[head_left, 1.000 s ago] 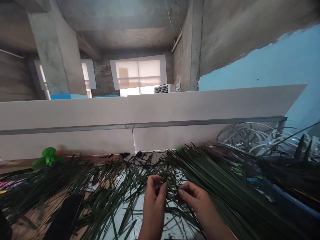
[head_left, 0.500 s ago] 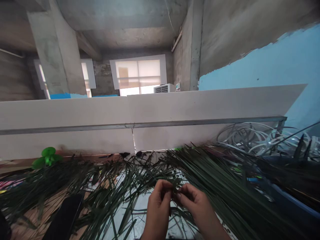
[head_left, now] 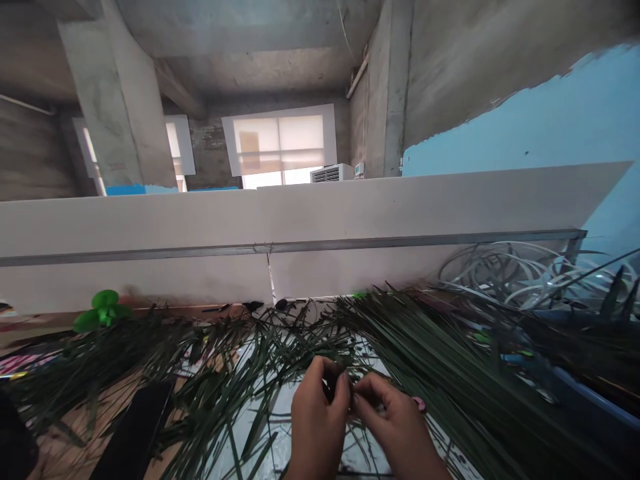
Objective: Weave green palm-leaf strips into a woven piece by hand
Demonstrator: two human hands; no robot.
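My left hand (head_left: 320, 413) is closed, thumb and fingers curled into a pinch at the lower middle. Beside it my right hand (head_left: 393, 417) is also closed, its fingertips meeting those of the left. Whatever lies between the fingertips is small, dark and mostly hidden by the fingers. Thin cut green leaf strips (head_left: 250, 387) are scattered behind and left of the hands on a white surface (head_left: 280, 433). To the right lies a thick bundle of long green leaves (head_left: 425, 353), close by my right hand.
A black phone-like slab (head_left: 133, 427) lies at lower left, with a green plastic propeller-shaped item (head_left: 104, 311) behind it. White looped straps (head_left: 500, 273) and a blue tub (head_left: 600, 400) are at right. A pale partition (head_left: 350, 273) borders the back.
The view has shifted slightly, so the surroundings sit a little further right. My hands stay together with fingers pinched; the left thumb has risen a little. A small pink thing now shows beside my right hand.
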